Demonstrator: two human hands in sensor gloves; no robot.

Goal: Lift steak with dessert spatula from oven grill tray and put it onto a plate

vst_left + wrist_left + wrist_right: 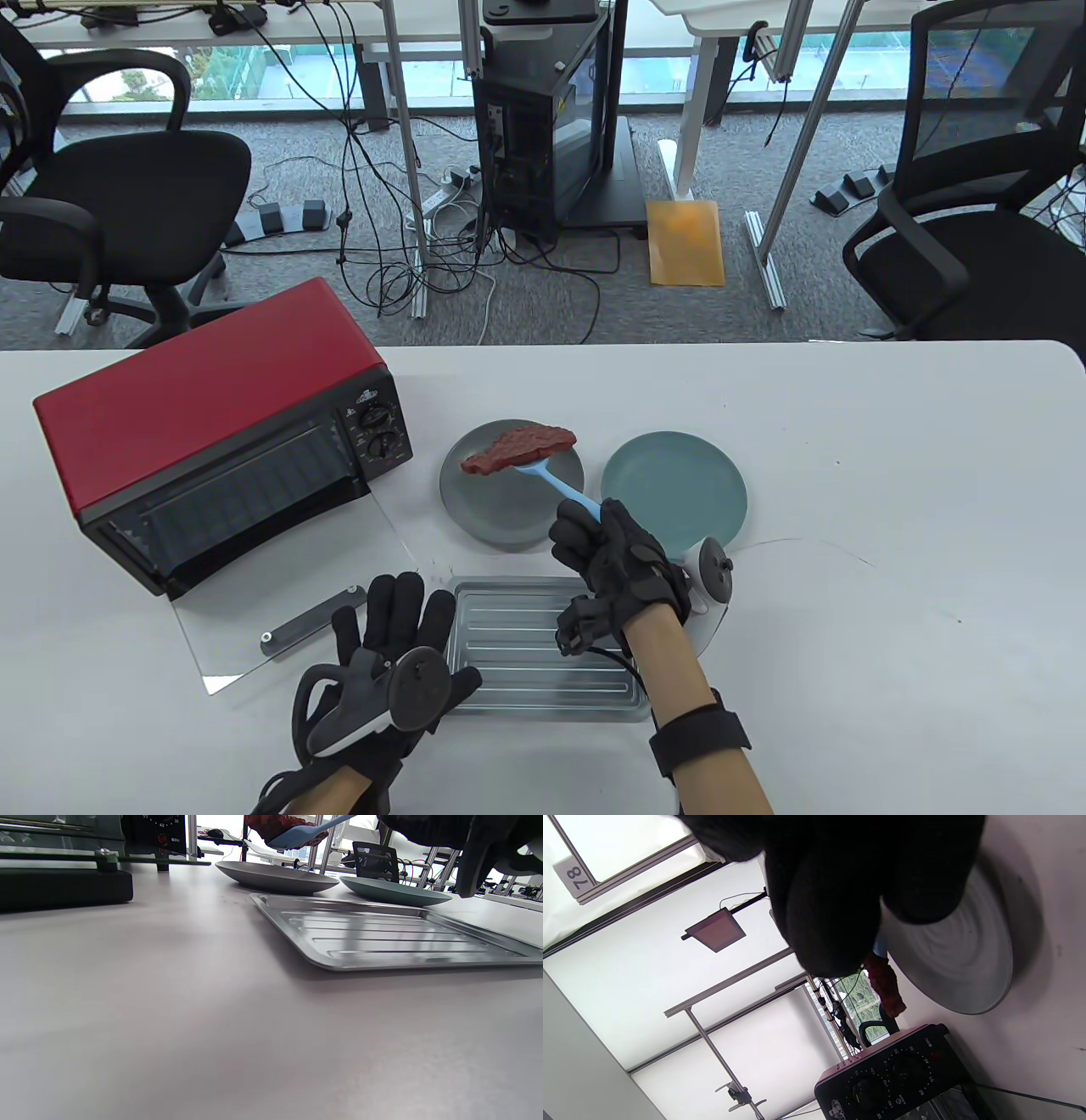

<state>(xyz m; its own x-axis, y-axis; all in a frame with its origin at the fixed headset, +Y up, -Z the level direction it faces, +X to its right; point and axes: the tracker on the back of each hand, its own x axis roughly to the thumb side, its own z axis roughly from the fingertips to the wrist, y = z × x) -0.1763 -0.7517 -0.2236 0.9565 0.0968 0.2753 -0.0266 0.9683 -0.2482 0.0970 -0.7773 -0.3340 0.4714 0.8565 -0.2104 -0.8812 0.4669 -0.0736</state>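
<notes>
We see a flat, rough red-brown steak (519, 449) lying crosswise on our light-blue dessert spatula (556, 485), above the round grey plate (509, 518) beyond our right hand (615, 564) gripping the handle, left hand (390, 654) spread flat on the surface (891, 594) beside the ribbed metal tray (543, 658).

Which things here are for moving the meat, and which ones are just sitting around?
For the job:
steak
blue spatula, held in the right hand
metal tray
grey plate

Just sitting around:
red oven, door open
teal plate
left hand, resting flat on the table
</notes>
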